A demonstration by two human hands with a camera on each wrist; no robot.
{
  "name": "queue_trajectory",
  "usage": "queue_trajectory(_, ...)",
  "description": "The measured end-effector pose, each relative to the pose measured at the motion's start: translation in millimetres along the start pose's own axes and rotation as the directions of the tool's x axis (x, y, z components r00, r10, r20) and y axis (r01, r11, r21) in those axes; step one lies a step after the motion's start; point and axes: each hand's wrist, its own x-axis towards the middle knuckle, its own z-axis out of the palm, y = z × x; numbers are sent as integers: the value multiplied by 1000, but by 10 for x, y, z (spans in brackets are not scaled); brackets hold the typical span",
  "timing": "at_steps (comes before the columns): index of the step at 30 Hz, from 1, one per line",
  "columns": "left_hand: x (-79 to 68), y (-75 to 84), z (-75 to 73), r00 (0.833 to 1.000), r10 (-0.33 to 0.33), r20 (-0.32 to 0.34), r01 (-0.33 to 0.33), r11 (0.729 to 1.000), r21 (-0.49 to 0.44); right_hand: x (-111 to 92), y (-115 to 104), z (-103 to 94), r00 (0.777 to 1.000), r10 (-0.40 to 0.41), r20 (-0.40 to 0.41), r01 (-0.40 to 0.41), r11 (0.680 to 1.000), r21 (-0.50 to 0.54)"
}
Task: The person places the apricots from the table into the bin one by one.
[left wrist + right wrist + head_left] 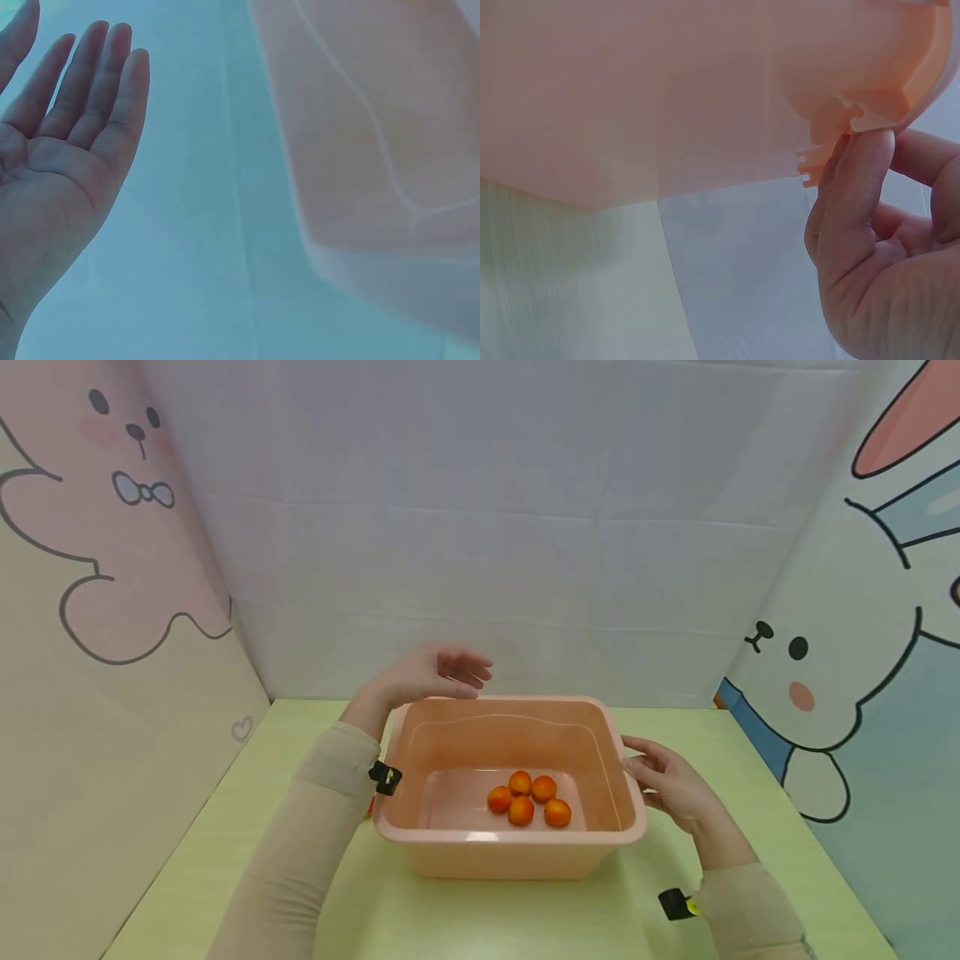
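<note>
A peach-coloured plastic basin (510,857) stands on the table, with several small orange fruits (521,811), perhaps tangerines, on its floor. Above the basin's back left corner is my left hand (442,672), fingers loosely extended. The left wrist view shows that hand (75,142) with its palm bare, apart from the basin wall (352,172). At the basin's right rim, my right hand (671,781) holds the edge from outside. From below, in the right wrist view, the curled fingers of the right hand (885,247) grip under the basin's rim (930,67).
The pale green table (465,918) meets a white back wall (487,527). Cartoon-printed side panels stand left and right. A small red thing (370,807) peeks out left of the basin, mostly hidden. Black wrist cameras (386,777) sit on both sleeves.
</note>
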Motion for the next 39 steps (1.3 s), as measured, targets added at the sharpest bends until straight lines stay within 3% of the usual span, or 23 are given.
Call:
queue_trajectory(8, -282, 83, -284, 994, 20, -105, -23, 999, -24, -6, 7, -16, 1000, 7, -9, -7, 1000, -4)
queue_trajectory(20, -795, -259, -568, 972, -75, -221, 73, 997, -15, -10, 15, -12, 1000, -3, -5, 3, 1000, 4)
queue_trajectory(29, -1095, -597, -606, 946, -117, -303, 121, 993, -4, -9, 1, 14, 1000, 1, -8, -1, 1000, 2)
queue_trajectory(39, -1332, -974, -443, 934, -122, -337, 111, 993, -51, -5, -3, 27, 1000, 3, -2, -2, 1000, 9)
